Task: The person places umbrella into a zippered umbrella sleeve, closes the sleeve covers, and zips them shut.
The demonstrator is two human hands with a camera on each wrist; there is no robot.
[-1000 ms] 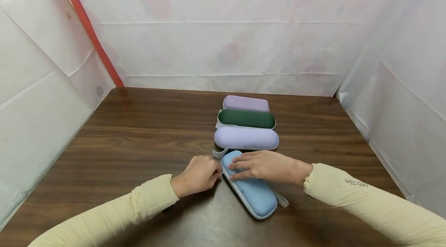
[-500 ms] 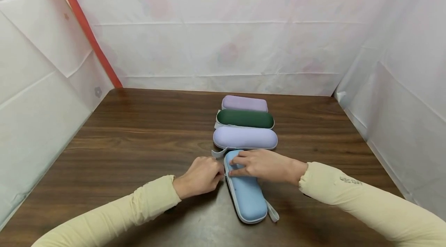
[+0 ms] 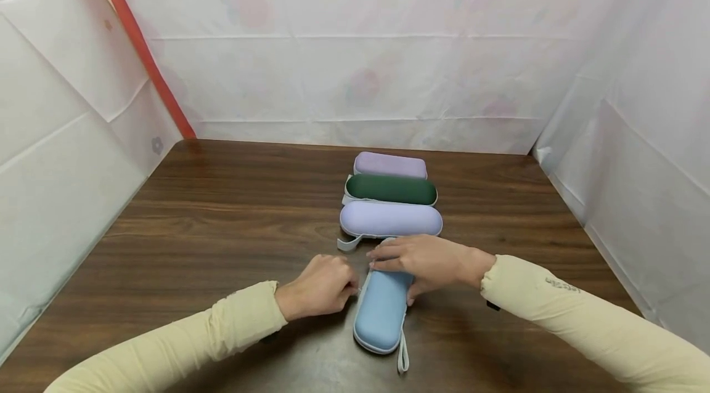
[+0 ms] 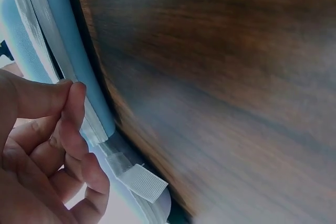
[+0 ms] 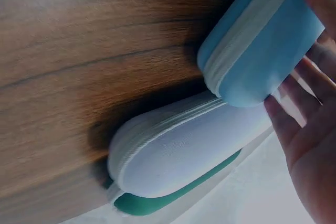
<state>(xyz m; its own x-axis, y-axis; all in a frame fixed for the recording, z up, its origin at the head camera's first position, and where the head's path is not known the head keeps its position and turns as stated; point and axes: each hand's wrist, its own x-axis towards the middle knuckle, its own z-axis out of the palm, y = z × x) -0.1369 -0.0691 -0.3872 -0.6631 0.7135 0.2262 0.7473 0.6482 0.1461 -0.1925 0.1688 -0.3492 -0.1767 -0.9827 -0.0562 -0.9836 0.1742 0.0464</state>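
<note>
A light blue zip case (image 3: 381, 313) lies on the table, its long side pointing toward me. My right hand (image 3: 429, 260) grips the far part, fingers over the top and thumb along the right side. At the case's left edge, my left hand (image 3: 324, 285) pinches the zipper pull, which is hidden between thumb and forefinger. The left wrist view shows a dark gap between the two pale zipper bands (image 4: 50, 30) on one side of the fingertips. A pale wrist loop (image 3: 403, 353) hangs from the right side of the case.
Beyond the blue case, a lavender case (image 3: 391, 219), a dark green case (image 3: 391, 189) and a mauve case (image 3: 390, 165) lie in a row. The lavender one's grey strap (image 3: 348, 244) sticks out left. Pale sheeting (image 3: 355, 72) walls the wooden table (image 3: 233, 208).
The blue case has turned, its near end swinging left. My right thumb has come down along its right side. My left hand has moved slightly nearer along the zipper edge.
</note>
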